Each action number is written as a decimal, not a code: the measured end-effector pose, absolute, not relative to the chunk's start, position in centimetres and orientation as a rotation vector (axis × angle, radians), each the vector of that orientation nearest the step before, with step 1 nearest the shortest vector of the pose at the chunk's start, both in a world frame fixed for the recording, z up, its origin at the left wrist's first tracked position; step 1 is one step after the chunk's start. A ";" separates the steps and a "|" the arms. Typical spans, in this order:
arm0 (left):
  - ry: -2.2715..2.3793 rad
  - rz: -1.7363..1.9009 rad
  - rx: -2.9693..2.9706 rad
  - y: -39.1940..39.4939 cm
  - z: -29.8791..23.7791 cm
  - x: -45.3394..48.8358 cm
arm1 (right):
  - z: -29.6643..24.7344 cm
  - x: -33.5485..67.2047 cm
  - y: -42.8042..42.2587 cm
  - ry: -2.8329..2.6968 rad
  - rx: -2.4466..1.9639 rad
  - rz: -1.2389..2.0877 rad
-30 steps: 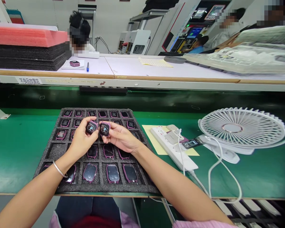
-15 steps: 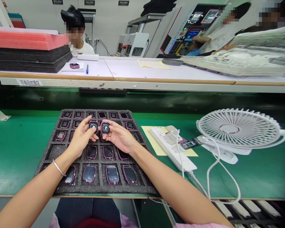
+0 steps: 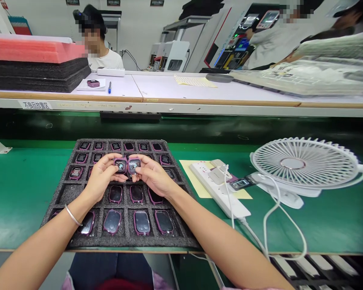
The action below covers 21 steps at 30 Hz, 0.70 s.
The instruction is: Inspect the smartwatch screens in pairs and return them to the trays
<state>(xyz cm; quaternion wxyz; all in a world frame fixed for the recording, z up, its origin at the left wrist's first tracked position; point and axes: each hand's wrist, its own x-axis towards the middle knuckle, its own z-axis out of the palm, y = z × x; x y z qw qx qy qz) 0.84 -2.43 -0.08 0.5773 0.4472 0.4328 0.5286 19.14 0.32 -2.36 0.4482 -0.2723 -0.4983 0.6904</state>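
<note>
My left hand (image 3: 104, 173) grips a purple-framed smartwatch case (image 3: 120, 164) with its screen lit. In my right hand (image 3: 151, 171) is a second smartwatch case (image 3: 134, 165), also lit, held side by side with the first; their edges meet or nearly so. Both thumbs lie at the lower parts of the screens. Below the hands is a dark foam tray (image 3: 124, 241) whose compartments hold several more purple watch cases, such as one in the front row (image 3: 142, 222). Some in the back rows show text on their screens. My hands and forearms hide part of the tray.
Right of the tray lie a white power strip (image 3: 211, 185) on yellow paper (image 3: 187, 171) and a white fan (image 3: 293, 163) with a looping cable. A raised shelf (image 3: 169, 90) behind carries foam sheets (image 3: 36, 74), a pen (image 3: 109, 88) and another watch (image 3: 93, 83). Other people are beyond it.
My left index finger has come down from its raised position, and my right thumb has moved onto its watch's screen. The two watches are now held closer together.
</note>
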 end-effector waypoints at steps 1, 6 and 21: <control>1.011 1.235 1.049 -2.4 -0.1 0.8 | -2.4 19.1 0.3 -1.235 -0.674 1.707; 1.007 1.220 1.056 -2.4 0.0 0.9 | -2.7 19.1 0.4 -1.227 -0.677 1.705; 0.999 1.210 1.047 -2.5 0.1 1.0 | -2.9 19.1 0.6 -1.232 -0.678 1.701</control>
